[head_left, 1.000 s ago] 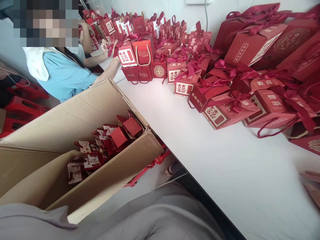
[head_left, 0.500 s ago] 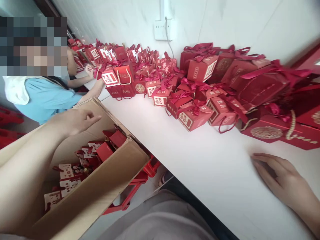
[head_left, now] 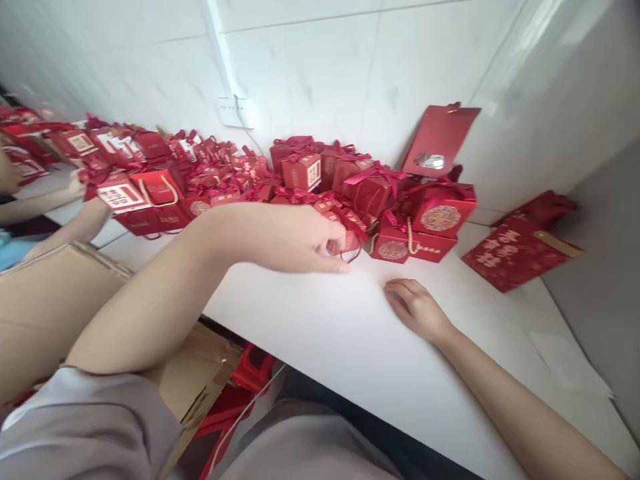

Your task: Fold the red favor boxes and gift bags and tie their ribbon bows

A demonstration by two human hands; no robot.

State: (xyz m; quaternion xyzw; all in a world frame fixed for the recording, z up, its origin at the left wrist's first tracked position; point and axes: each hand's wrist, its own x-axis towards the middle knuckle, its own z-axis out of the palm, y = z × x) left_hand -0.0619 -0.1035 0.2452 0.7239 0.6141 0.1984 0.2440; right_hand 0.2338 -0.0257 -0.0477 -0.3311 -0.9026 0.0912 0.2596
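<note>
Well to the left of the left hand [head_left: 300, 237], a co-worker's forearm [head_left: 83, 227] reaches to the red boxes [head_left: 297, 173], which run along the wall [head_left: 320, 73] beyond the fingers of both hands. They seem crowded back there, some atop others, so that many fit in little depth.

Nearer, below and left of the left fingers [head_left: 333, 230], a carton [head_left: 47, 313] stands by the edge of the worktop [head_left: 300, 307], probably to keep it within arm's reach. The left fingers bend loosely, thumb a little apart; nothing shows between them, and I cannot tell whether they touch the boxes just beyond.

To their right, boxes with rope handles [head_left: 410, 237] are stacked, likely to save space. In front of these, the right hand [head_left: 420, 312] lies on the worktop, fingers half curled around a small gap, nothing seen in them, perhaps just resting. Beyond the right fingers, a panel [head_left: 440, 137] leans, apparently propped by the wall. Farther right, apart from the fingers, a bag [head_left: 517, 257] sits tilted.
</note>
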